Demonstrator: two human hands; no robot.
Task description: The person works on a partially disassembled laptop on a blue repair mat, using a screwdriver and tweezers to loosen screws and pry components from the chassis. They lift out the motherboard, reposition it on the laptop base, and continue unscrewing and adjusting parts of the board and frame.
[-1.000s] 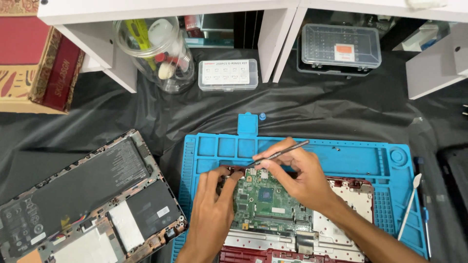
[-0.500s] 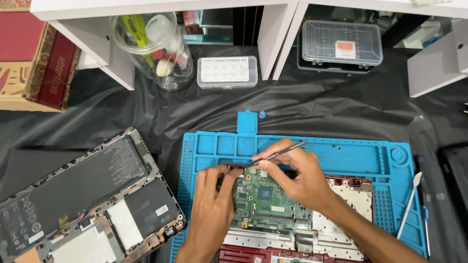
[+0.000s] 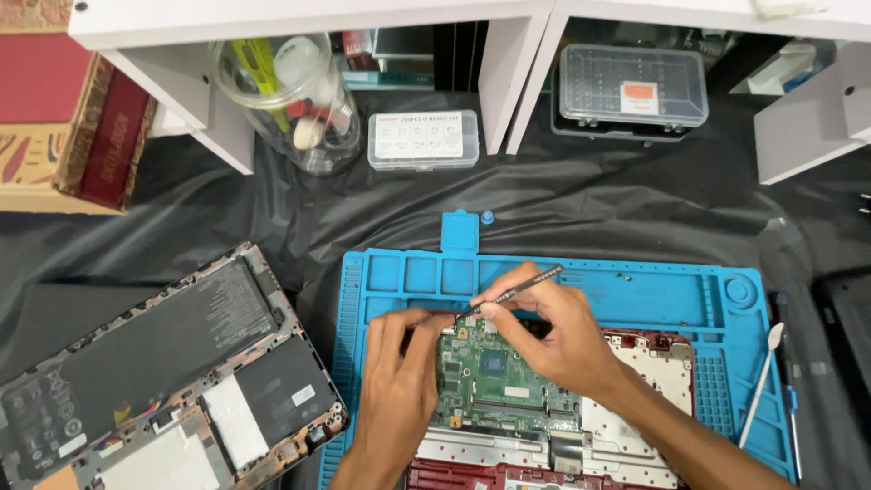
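A green circuit board (image 3: 494, 381) lies in an opened red laptop (image 3: 635, 372) on a blue work mat (image 3: 635, 290). My right hand (image 3: 553, 340) grips thin metal tweezers (image 3: 513, 290), their tip pointing down-left at the board's top left corner. My left hand (image 3: 395, 377) rests on the board's left edge, fingertips pinched close to the tweezer tip. What sits between the fingertips is too small to tell.
A detached laptop base with its black battery (image 3: 163, 372) lies at the left. A white spudger (image 3: 760, 386) rests on the mat's right edge. At the back stand a clear jar (image 3: 290, 95), a small parts box (image 3: 423, 139), a clear organiser case (image 3: 632, 88) and white shelf legs (image 3: 494, 82).
Both hands stayed at the board's top left corner with only slight finger shifts. The view moved a little.
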